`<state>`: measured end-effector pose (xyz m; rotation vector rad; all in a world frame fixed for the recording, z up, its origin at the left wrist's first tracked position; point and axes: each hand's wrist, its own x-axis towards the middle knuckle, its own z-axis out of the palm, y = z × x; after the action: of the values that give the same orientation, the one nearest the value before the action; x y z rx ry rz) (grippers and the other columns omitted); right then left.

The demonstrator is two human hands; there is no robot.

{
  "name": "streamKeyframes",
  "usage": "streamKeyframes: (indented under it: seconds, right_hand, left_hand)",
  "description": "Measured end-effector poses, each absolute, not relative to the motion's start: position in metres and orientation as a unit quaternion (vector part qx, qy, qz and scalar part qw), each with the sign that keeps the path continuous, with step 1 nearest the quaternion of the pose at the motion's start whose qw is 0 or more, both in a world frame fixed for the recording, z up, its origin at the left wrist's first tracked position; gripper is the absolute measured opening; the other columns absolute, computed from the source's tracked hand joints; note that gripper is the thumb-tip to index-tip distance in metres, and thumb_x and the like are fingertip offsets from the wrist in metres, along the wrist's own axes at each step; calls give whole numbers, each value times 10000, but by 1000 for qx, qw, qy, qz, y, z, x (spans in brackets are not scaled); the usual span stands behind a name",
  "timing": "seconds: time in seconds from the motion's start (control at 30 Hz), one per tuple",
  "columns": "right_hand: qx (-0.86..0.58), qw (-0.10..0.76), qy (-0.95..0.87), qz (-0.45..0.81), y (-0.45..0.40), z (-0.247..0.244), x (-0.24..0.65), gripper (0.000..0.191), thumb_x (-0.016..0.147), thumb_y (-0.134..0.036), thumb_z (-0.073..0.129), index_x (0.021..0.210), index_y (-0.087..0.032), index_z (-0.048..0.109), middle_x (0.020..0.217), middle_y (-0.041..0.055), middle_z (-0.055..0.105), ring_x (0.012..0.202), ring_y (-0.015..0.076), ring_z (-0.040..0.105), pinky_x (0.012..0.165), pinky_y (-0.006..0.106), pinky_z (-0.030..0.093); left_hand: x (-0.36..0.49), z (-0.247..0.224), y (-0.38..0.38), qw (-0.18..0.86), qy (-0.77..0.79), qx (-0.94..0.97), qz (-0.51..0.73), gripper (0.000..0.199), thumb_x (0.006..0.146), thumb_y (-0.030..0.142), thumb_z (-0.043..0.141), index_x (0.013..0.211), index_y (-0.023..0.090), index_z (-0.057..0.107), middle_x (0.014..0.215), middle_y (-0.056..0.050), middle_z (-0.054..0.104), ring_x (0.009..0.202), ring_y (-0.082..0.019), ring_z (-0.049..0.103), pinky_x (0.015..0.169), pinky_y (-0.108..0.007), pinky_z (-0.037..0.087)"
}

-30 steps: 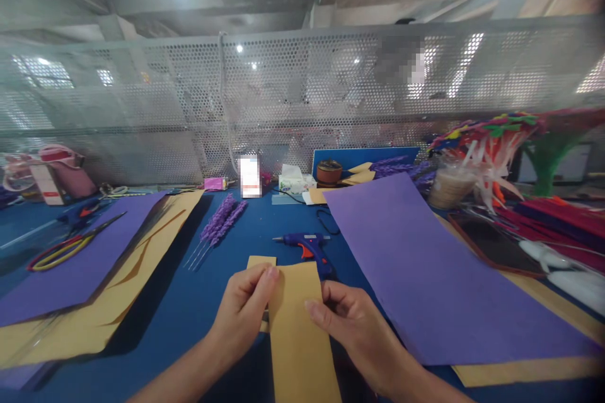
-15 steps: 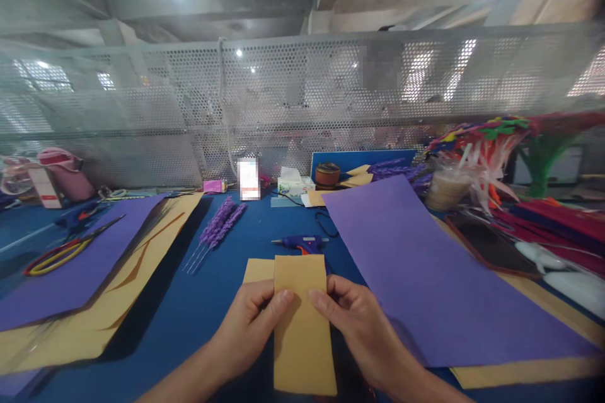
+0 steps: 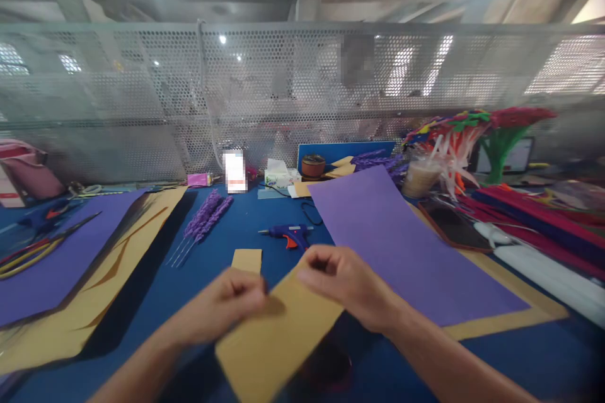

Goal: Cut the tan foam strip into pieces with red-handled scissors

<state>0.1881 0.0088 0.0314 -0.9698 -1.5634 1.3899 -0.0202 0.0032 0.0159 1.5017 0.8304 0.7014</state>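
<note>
A tan paper piece [image 3: 283, 334] hangs tilted between my hands, low in the middle of the view. My right hand [image 3: 347, 283] pinches its upper corner between thumb and fingers. At its left edge, my left hand [image 3: 227, 302] has its fingers closed, slightly blurred, with the thumb against the paper. A smaller tan piece [image 3: 247, 260] lies on the blue table just behind my left hand. Behind my right hand lies a blue glue gun [image 3: 290, 233] with an orange trigger. Purple flower stems [image 3: 208, 215] rest farther left.
Purple sheets [image 3: 378, 239] over tan paper lie on the right, with more [image 3: 80, 252] on the left under scissors [image 3: 51, 245]. A phone [image 3: 454, 225], a drink cup [image 3: 420, 176] and pipe-cleaner bundles [image 3: 534, 220] are at the right. A perforated screen [image 3: 283, 88] stands behind.
The tan paper has gone from upright to tilted, its lower end swinging left. My left hand has moved left and my right hand has risen to the top corner. The view has shifted right.
</note>
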Motion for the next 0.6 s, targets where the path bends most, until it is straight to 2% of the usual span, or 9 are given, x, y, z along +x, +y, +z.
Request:
streamKeyframes:
  seconds: [0.07,0.13,0.2,0.23,0.3,0.37,0.47,0.53,0.6]
  right_hand:
    - [-400,469,-584,528,12,32,189,165,771,-353,499,725,-195,517,636,-51,542,552,90,510,507,207,403]
    - [-410,517,-559,502,15,31,187,165,803,-386,430,794,-222,442,720,-51,525,615,90,526,574,221,432]
    - [-418,533,-557,480,14,27,179,176,808,-403,407,816,-228,399,752,-44,509,640,94,532,595,231,442]
    - [-423,530,-565,470,12,24,174,182,808,-405,404,817,-224,392,755,-37,508,645,99,535,597,236,447]
    - [-430,499,-597,457,6,17,165,190,806,-397,412,822,-208,413,734,-24,526,642,116,550,593,250,456]
    - [-431,449,-645,444,-2,12,161,190,814,-379,403,821,-194,446,708,-12,555,627,128,569,591,260,464]
    - [-440,372,-720,387,-12,5,169,155,757,-310,511,849,-187,532,795,29,580,747,178,555,694,321,442]
    - [-447,313,-764,344,-17,1,177,296,580,-186,671,865,-171,593,874,68,583,873,260,507,809,421,370]
    - [-457,263,-792,307,-19,-5,182,445,502,-70,669,937,-143,608,916,112,574,909,313,475,833,496,319]
  left_hand:
    - [-24,16,8,650,329,518,448,455,676,588,458,613,153,574,553,7,474,483,-99,411,482,-212,340]
    - [-19,17,10,670,273,462,514,548,568,655,506,707,139,627,633,-45,565,559,-142,492,546,-252,396]
    - [-7,14,6,671,258,465,517,565,455,573,661,798,125,648,752,-88,620,652,-183,541,593,-276,424]
    - [0,12,3,665,268,467,517,547,455,492,712,856,126,645,796,-95,634,678,-188,557,604,-276,432]
    - [10,7,-1,656,317,448,519,404,559,346,712,894,132,640,817,-87,660,685,-181,588,625,-276,450]
    - [11,4,0,629,358,408,557,236,640,227,666,854,129,648,783,-69,680,686,-173,612,645,-273,471]
    - [-3,7,10,572,353,331,662,171,633,127,660,803,148,653,749,-30,693,715,-163,626,653,-251,497]
    - [-15,11,17,561,343,285,698,166,616,88,661,767,156,653,704,-5,691,667,-139,630,617,-221,510]
    - [-23,14,22,571,344,258,699,125,613,62,650,712,139,647,642,1,681,590,-120,623,560,-197,515]
